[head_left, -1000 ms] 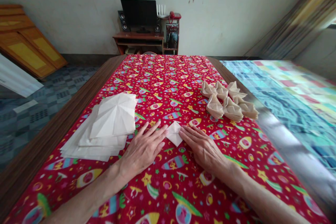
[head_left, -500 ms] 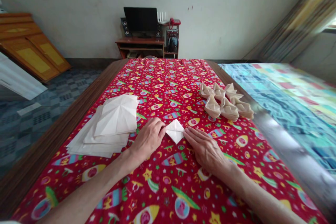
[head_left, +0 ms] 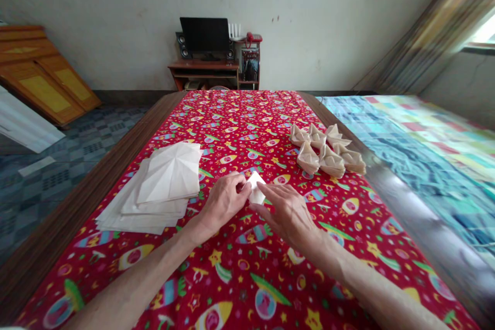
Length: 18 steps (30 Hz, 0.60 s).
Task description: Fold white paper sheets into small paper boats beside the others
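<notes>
A small white piece of folded paper (head_left: 256,194), diamond-shaped and creased, sits between my hands at the middle of the red cloth. My left hand (head_left: 226,198) is closed, pinching the paper's left corner between thumb and fingers. My right hand (head_left: 288,210) is open, its stretched fingertips touching the paper's right side and its thumb held apart near the lower edge. Left of my hands lies a stack of creased white paper sheets (head_left: 170,174). Several folded paper boats (head_left: 331,160) stand grouped on the right.
The patterned red tablecloth (head_left: 247,278) covers a table with dark wooden edges (head_left: 131,136). A bed with a checked cover (head_left: 390,139) adjoins on the right. Beyond the table, a desk holds a monitor (head_left: 204,34). A wooden cabinet (head_left: 50,75) stands at the far left.
My left hand has gone from lying flat to pinching the paper's left corner. My right fingers have moved left onto the paper, with the thumb now spread. The camera view has tilted up slightly.
</notes>
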### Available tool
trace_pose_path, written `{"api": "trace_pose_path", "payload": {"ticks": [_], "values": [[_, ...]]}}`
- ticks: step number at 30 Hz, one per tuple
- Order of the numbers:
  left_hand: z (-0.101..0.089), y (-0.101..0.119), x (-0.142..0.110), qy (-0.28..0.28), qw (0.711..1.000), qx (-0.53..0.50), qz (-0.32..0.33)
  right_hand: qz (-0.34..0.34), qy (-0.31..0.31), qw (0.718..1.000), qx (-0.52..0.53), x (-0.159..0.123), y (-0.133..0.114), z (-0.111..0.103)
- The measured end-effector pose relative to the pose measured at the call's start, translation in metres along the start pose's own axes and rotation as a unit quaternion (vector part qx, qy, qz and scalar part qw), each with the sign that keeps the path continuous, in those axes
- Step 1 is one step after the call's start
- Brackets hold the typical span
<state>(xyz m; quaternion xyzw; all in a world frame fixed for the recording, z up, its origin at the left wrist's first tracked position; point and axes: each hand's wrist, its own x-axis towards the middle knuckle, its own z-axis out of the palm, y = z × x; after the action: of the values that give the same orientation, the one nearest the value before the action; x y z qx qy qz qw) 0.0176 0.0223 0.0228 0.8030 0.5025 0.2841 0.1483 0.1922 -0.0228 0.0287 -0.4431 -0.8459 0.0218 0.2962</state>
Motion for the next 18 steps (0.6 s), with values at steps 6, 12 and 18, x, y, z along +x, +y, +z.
{"api": "trace_pose_path", "payload": {"ticks": [6, 12, 18], "values": [[-0.011, 0.019, -0.001, 0.046, 0.990, -0.092, 0.101, 0.091, 0.034, 0.994, 0.056, 0.017, -0.002, 0.011], [-0.005, 0.003, -0.006, 0.104, 0.988, -0.030, 0.112, 0.295, 0.073, 0.890, 0.340, 0.021, 0.022, 0.023], [0.012, -0.023, -0.009, 0.027, 0.995, -0.092, 0.038, 0.343, 0.067, 0.834, 0.428, 0.017, 0.029, 0.037]]}}
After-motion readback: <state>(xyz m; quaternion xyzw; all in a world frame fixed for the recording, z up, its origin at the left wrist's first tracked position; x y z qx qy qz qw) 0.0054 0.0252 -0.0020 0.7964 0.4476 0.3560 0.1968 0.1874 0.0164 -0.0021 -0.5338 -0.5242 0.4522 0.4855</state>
